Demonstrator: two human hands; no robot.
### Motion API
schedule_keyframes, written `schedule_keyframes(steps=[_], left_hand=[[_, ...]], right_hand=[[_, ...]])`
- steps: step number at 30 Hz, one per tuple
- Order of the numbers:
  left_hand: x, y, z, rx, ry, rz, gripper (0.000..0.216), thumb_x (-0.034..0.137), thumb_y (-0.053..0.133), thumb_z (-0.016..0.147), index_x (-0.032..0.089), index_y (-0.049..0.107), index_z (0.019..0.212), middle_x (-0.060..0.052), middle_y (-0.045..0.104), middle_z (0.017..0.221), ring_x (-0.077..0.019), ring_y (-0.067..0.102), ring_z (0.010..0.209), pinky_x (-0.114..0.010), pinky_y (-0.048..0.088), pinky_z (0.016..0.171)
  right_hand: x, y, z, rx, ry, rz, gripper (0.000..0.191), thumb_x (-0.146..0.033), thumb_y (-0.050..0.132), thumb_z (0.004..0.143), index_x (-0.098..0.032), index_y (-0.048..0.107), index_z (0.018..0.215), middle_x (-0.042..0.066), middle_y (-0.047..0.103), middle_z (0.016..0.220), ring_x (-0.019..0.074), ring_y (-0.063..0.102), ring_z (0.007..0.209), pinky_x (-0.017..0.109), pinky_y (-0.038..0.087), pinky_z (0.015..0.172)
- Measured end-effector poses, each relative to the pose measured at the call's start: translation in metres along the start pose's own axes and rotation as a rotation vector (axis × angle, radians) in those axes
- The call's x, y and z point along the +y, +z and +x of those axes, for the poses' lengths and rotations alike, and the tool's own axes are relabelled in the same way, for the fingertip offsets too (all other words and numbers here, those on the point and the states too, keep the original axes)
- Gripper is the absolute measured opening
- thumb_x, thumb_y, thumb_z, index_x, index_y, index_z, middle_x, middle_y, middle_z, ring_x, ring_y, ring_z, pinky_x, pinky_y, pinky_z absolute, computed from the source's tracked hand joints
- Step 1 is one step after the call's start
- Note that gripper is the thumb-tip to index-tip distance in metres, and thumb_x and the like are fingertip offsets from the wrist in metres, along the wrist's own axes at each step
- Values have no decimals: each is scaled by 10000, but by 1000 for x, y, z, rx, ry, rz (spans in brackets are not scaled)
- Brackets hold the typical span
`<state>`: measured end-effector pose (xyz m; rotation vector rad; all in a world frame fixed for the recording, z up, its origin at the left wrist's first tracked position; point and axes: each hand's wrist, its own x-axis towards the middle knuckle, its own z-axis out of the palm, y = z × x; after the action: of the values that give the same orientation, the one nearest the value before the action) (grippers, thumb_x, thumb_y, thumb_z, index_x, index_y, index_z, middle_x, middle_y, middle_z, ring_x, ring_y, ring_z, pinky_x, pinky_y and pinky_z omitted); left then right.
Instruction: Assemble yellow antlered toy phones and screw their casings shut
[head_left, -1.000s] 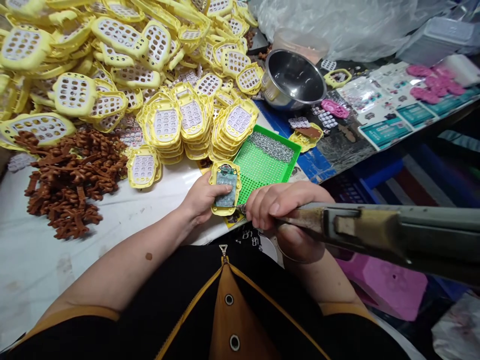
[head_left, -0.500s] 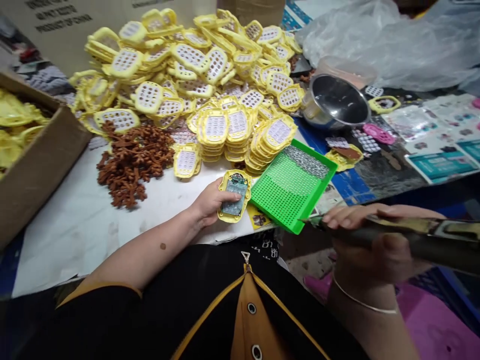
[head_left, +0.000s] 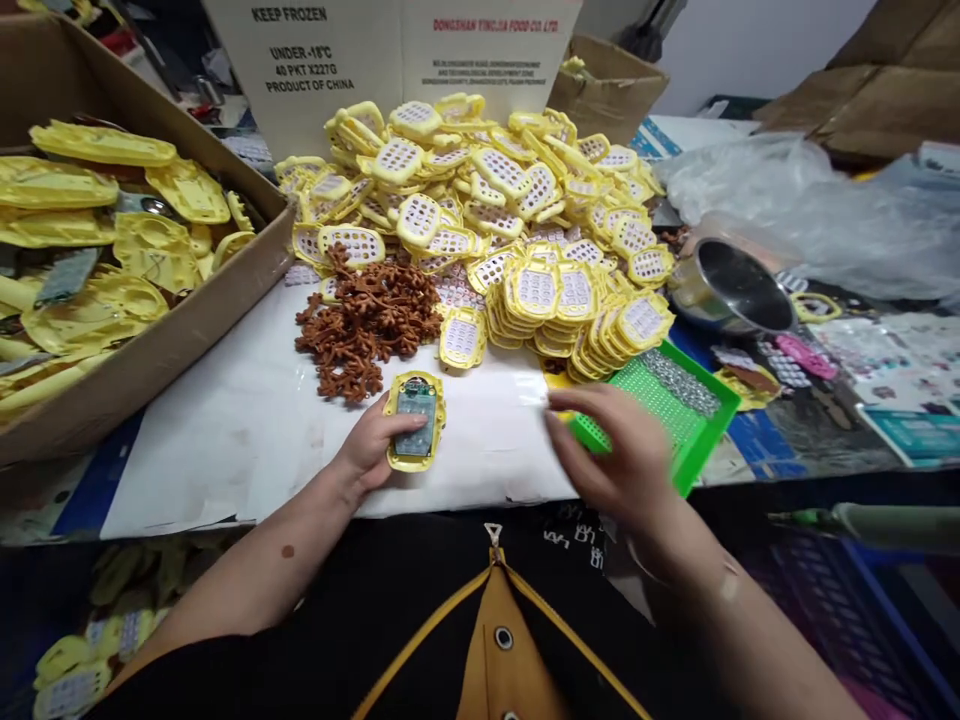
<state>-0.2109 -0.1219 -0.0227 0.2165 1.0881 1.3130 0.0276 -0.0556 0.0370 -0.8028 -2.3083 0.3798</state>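
My left hand [head_left: 371,440] holds a yellow plastic casing [head_left: 433,455] with a grey-green circuit board [head_left: 414,408] inside, the thumb pressed on the board. My right hand [head_left: 619,440], blurred by motion, is over the near left part of a green perforated tray [head_left: 701,450], thumb and fingers apart with nothing visible between them. Small silvery screws [head_left: 679,380] lie at the tray's far end. To the right of my right forearm, a power screwdriver [head_left: 877,522] is out of my hand, its tip pointing left.
Beyond my hands are brown rubbery pieces [head_left: 367,325], stacked yellow keypad plates [head_left: 536,290] and a large heap of yellow frames [head_left: 442,170]. A cardboard box [head_left: 187,310] of yellow casings stands at left. A metal bowl [head_left: 739,285] and plastic sheeting [head_left: 810,195] are at right.
My right hand has let go of the screwdriver and moved left over the tray. My left hand still holds the casing. The view has turned, showing more of the left box.
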Motion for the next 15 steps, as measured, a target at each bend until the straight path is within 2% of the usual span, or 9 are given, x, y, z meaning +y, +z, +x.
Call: schedule_keyframes(steps=[1,3,5,7,10,15], left_hand=[[2,-8,-3,14,2,-17,389,71,737,559,108,631,931,-83,718,805,-205,681,677,-332,551,652],[4,-21,-7,23,6,-55,395,77,744,555,107,637,934,-90,725,807,-213,684,665,-341,556,642],[5,-29,-9,2,5,-92,391,88,754,552,107,649,928,-96,729,813,-216,685,658,-341,559,632],[4,-33,-9,-30,1,-123,379,96,761,552,105,664,918,-101,732,828,-211,682,654,-335,560,627],[3,-35,-7,-65,-10,-157,367,110,763,570,99,687,929,-114,735,857,-202,680,675,-328,562,647],[4,-36,-7,-67,-33,-142,330,118,765,592,89,708,915,-128,733,855,-188,677,682,-303,554,672]], right_hand=[[2,24,22,-104,-40,-46,155,-272,583,875,-197,629,1003,72,674,893,197,611,816,332,490,732],[4,74,63,-312,-64,-123,203,-298,543,892,-173,630,1026,94,667,933,208,602,825,336,474,734],[5,118,96,-345,-80,-218,207,-288,517,894,-163,622,1022,113,647,976,225,574,878,351,445,790],[4,147,114,-317,-60,-242,222,-295,501,892,-129,614,986,156,626,972,271,536,926,402,411,826],[5,163,115,-281,-8,-200,161,-248,492,872,-126,597,894,180,609,946,306,498,943,457,370,858],[18,156,95,-237,92,63,54,-205,529,818,-180,564,850,136,624,983,274,521,969,444,390,889]])
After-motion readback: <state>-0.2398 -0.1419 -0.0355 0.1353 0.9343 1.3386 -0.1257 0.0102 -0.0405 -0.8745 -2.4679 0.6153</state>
